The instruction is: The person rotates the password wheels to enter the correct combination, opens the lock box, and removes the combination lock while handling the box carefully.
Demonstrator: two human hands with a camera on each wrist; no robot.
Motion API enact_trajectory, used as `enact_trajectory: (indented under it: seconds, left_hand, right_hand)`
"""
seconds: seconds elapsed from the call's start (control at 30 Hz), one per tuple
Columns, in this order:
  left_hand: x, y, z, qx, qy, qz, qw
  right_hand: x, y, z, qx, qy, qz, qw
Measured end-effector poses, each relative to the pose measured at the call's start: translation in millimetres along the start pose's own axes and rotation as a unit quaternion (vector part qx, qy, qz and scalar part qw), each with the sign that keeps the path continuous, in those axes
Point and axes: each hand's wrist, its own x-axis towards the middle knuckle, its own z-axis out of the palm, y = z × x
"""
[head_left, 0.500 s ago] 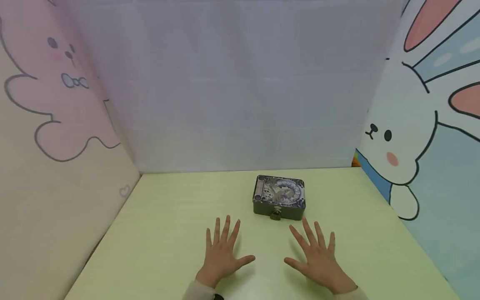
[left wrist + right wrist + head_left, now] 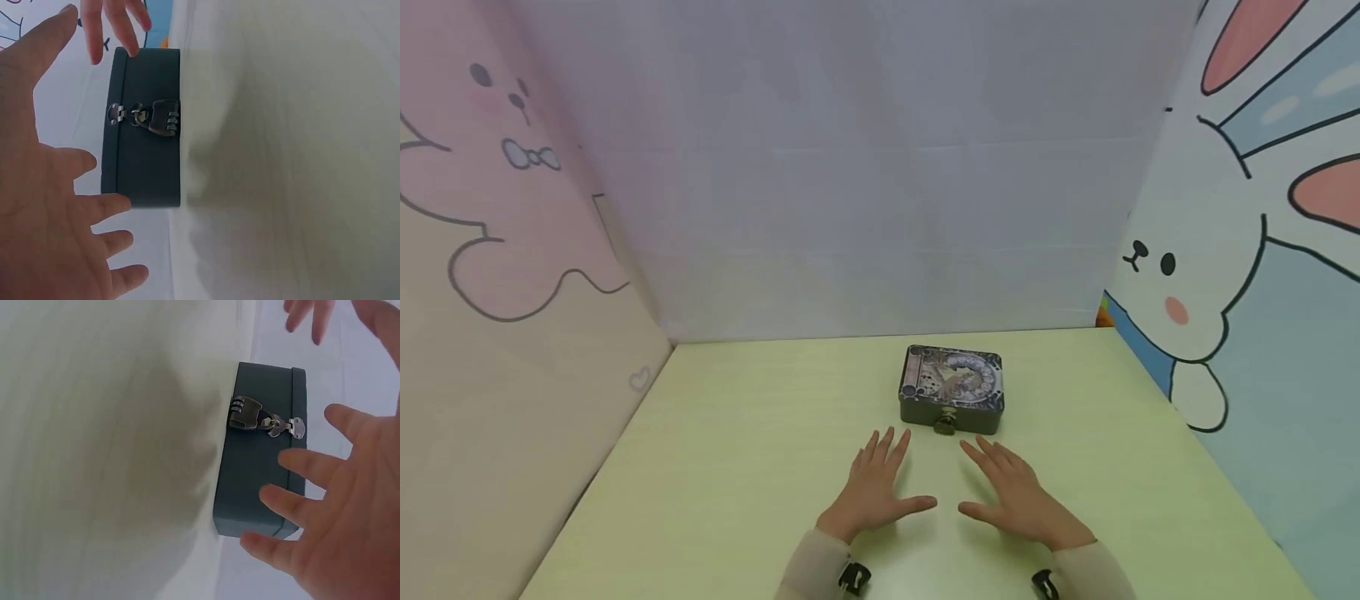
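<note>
A dark rectangular box [image 2: 952,383] with a patterned lid sits on the pale green table, lid closed. On its front hangs a small combination padlock [image 2: 945,424], whose number dials show in the left wrist view [image 2: 164,117] and the right wrist view [image 2: 244,413]. My left hand [image 2: 874,487] hovers in front of the box's left side, fingers extended and thumb out to the right. Facing it, my right hand [image 2: 1017,493] is held with spread, straight fingers just in front of the box's right side. Neither hand holds anything.
The table [image 2: 737,450] meets a pale cloth backdrop [image 2: 880,208] behind the box. A side panel with a pink cartoon figure [image 2: 550,225] stands at the left, and one with a white rabbit [image 2: 1202,292] at the right.
Both hands have moved inward, nearer each other and the box, and have turned so the palms face each other more. The whole view has shifted slightly; the box stays put on the table.
</note>
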Motion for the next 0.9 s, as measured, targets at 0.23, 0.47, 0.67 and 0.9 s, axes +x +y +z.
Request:
enact_trajectory:
  seconds: [0.23, 0.47, 0.67, 0.9]
  left_hand:
    - [27.4, 7.1, 7.8, -0.038, 0.011, 0.017, 0.9991]
    - [54.5, 4.3, 27.7, -0.126, 0.065, 0.029, 0.9895]
    - [69.8, 1.5, 41.5, -0.176, 0.106, 0.022, 0.9783]
    - [82.6, -0.9, 51.0, -0.229, 0.129, 0.026, 0.9644]
  right_hand:
    - [16.7, 6.1, 1.0, 0.114, -0.064, 0.054, 0.99]
    - [27.2, 6.2, 8.4, 0.146, -0.071, 0.086, 0.9829]
    - [35.3, 1.0, 16.2, 0.126, -0.029, 0.098, 0.9868]
    - [47.7, 1.2, 25.7, 0.121, 0.022, 0.136, 0.9831]
